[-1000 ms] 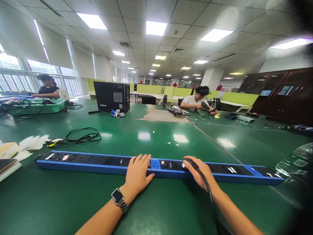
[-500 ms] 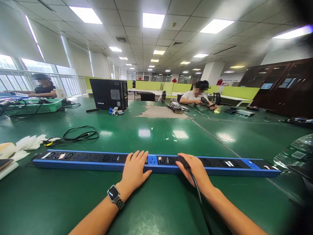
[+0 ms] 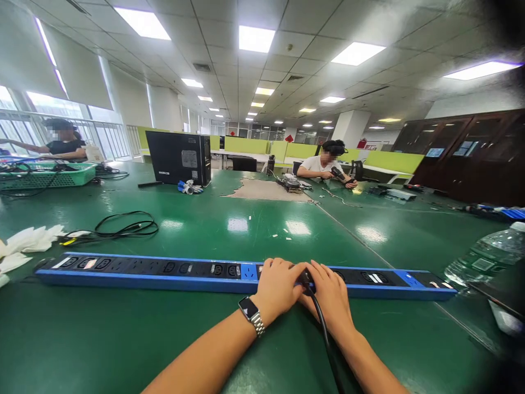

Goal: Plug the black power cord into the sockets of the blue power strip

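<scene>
A long blue power strip (image 3: 135, 276) with black socket panels lies lengthwise across the green table in front of me. My left hand (image 3: 279, 287), with a watch on the wrist, rests over the strip right of the blue socket block, its thumb and index finger closed at a black plug (image 3: 305, 277). From the other side my right hand (image 3: 330, 295) grips the same plug, its fingers bent over the strip. A black power cord (image 3: 324, 323) runs from the plug toward me. Whether the plug is seated in a socket is hidden by my fingers.
A coiled black cable (image 3: 127, 225) and white gloves (image 3: 35, 241) lie at left. A water bottle (image 3: 486, 254) stands past the strip's right end. Farther back are a black computer case (image 3: 176, 158), a green basket (image 3: 69, 176) and a person (image 3: 322, 164) holding a tool.
My left hand has slid right along the strip and joined my right hand at the plug. My right hand keeps its hold on the plug. The view has shifted slightly.
</scene>
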Tool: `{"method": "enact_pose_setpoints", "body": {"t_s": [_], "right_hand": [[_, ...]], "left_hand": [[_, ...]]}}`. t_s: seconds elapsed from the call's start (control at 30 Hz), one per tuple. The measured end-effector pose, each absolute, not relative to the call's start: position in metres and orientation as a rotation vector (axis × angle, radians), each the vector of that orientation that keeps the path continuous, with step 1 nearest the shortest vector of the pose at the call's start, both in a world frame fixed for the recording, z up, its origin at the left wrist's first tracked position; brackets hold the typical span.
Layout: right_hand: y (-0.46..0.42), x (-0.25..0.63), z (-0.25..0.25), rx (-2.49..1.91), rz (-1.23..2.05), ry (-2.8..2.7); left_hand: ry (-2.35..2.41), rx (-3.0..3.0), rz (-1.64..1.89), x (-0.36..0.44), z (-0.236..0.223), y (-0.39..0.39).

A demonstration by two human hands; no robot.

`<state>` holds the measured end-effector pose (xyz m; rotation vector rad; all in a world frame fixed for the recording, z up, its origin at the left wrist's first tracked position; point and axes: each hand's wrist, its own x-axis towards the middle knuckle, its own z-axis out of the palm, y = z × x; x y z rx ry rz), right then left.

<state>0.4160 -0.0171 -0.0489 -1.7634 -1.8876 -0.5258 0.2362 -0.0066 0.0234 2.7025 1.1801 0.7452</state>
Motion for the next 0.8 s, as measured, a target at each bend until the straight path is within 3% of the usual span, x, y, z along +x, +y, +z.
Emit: {"method": "enact_pose_setpoints", "body": {"t_s": [0.17,0.43,0.5,0.63,0.8], "right_hand": [[-0.018,0.410,-0.048,-1.816,-0.506,-1.866],[-0.021,0.403,-0.040,-1.866,-0.446,-1.838],[-0.021,0.403,-0.040,-1.871,-0.427,-1.831],[-0.020,0.403,-0.041,-1.874,-0.403,-1.817],[-0.019,0.405,-0.043,-1.844,-0.412,-1.813]], "left_hand": [[1.192,2.759,0.760,0.250,0.020,0.005],[1.146,2.326,1.688,0.215,0.084,0.013],[1.243,2.298,1.651,0.186,0.080,0.018],[1.385,2.320,1.248,0.135,0.040,0.017],[1.456,2.406,0.956,0.124,0.012,0.005]]}}
